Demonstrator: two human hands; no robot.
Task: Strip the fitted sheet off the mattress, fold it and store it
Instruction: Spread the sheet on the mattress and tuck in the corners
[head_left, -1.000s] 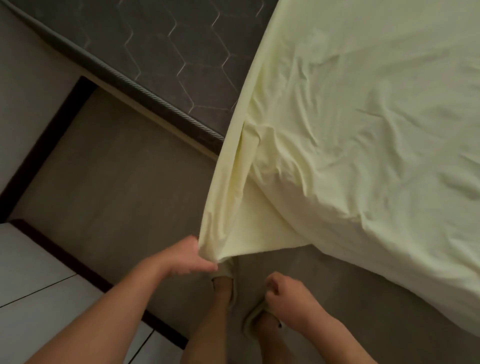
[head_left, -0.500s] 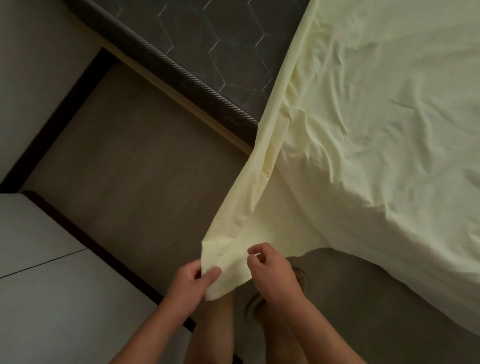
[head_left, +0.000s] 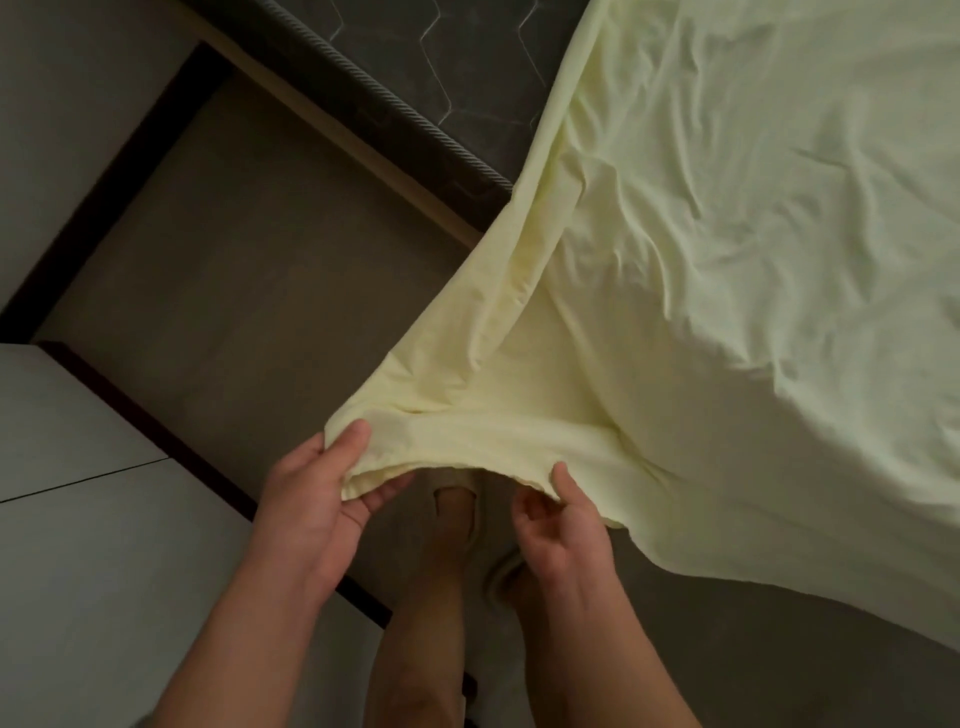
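Where the pale yellow fabric fitted sheet (head_left: 727, 260) hangs off the dark grey hexagon-quilted mattress (head_left: 415, 67), its hem stretches between two hands. The left hand (head_left: 311, 509) clamps its fingers (head_left: 353, 441) on a bunched corner. The right hand (head_left: 561, 530) pinches the hem nearby. Beyond the fingers the sheet drapes over the bed, and the grey floor (head_left: 234, 249) lies below them.

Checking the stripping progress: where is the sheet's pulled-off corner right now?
Head view, lower centre: the sheet corner hangs off the mattress, held by left hand and right hand.
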